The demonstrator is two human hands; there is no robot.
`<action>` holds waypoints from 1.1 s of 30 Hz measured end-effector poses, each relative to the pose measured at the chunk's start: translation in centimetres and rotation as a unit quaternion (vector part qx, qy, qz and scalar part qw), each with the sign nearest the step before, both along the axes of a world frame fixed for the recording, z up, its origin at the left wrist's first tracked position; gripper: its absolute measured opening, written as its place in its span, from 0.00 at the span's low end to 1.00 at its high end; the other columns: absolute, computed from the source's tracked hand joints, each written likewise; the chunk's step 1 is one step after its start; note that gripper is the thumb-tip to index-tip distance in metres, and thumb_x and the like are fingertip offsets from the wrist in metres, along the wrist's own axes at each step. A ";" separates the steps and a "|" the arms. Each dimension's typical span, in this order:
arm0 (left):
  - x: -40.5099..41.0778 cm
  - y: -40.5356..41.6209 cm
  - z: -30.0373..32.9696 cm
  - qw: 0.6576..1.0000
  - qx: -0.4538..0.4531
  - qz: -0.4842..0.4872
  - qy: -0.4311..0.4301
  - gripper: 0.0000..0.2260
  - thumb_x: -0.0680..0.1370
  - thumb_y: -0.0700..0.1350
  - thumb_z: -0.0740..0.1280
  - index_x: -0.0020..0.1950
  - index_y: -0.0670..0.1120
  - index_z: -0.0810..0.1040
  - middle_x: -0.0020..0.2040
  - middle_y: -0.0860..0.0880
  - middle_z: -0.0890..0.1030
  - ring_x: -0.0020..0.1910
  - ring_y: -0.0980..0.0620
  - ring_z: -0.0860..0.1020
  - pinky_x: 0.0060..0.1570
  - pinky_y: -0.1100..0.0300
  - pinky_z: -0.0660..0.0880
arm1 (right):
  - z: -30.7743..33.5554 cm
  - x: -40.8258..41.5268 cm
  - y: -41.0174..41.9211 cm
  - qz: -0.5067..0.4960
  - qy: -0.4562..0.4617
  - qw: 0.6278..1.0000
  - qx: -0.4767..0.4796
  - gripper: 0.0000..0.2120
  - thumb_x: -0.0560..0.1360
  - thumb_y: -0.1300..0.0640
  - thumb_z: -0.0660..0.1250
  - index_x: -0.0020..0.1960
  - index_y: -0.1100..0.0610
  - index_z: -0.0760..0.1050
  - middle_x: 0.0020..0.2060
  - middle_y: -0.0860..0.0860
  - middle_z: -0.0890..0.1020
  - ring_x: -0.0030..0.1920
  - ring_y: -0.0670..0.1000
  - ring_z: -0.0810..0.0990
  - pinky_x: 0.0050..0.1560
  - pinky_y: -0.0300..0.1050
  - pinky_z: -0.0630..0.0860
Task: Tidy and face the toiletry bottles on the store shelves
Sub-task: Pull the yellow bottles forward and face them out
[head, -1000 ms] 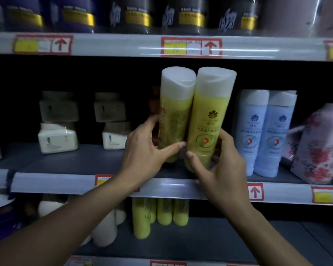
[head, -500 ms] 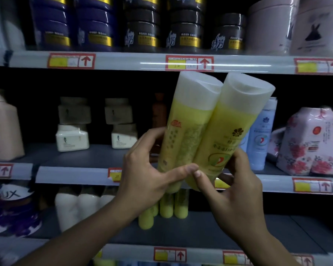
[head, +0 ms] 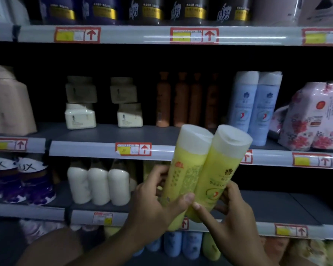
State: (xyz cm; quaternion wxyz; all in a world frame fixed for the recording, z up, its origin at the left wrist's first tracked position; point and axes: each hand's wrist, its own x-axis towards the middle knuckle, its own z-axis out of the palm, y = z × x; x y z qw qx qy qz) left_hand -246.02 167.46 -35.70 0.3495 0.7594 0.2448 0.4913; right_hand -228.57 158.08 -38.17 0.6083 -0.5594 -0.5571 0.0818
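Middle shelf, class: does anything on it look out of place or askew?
Yes. The small cream jars are stacked in twos, and the right stack sits crooked, its top jar offset from the one below. Beside the blue bottles a gap stands open, while both hands hold the yellow twin-pack, tilted, off the shelf.

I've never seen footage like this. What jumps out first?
Front and centre, the left hand and right hand grip a pair of yellow bottles, tilted, in front of the shelves. Behind them to the right on the middle shelf stand two pale blue bottles beside a pink floral pack.
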 end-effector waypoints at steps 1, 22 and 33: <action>-0.1 0.1 -0.9 1.000 -0.016 -0.009 0.011 0.22 0.72 0.56 0.80 0.62 0.61 0.76 0.56 0.57 0.85 0.55 0.56 0.85 0.52 0.48 0.83 | -0.9 0.1 0.0 -0.001 0.004 1.000 -0.015 0.30 0.66 0.43 0.79 0.64 0.43 0.72 0.55 0.34 0.85 0.52 0.38 0.86 0.51 0.39 0.83; 3.5 8.3 -12.2 0.984 -0.153 -0.034 0.081 0.23 0.72 0.61 0.77 0.63 0.58 0.75 0.59 0.57 0.85 0.58 0.58 0.84 0.58 0.45 0.82 | -9.2 4.2 6.6 -0.070 -0.110 0.957 -0.259 0.28 0.66 0.41 0.81 0.58 0.46 0.70 0.47 0.41 0.84 0.46 0.45 0.84 0.42 0.53 0.82; 6.0 13.7 -12.2 0.991 -0.108 0.050 0.062 0.31 0.68 0.65 0.77 0.66 0.51 0.77 0.60 0.54 0.79 0.58 0.55 0.83 0.55 0.49 0.83 | -8.7 4.5 12.9 -0.135 -0.095 0.957 -0.237 0.38 0.60 0.33 0.81 0.58 0.47 0.66 0.53 0.49 0.85 0.53 0.55 0.84 0.45 0.56 0.81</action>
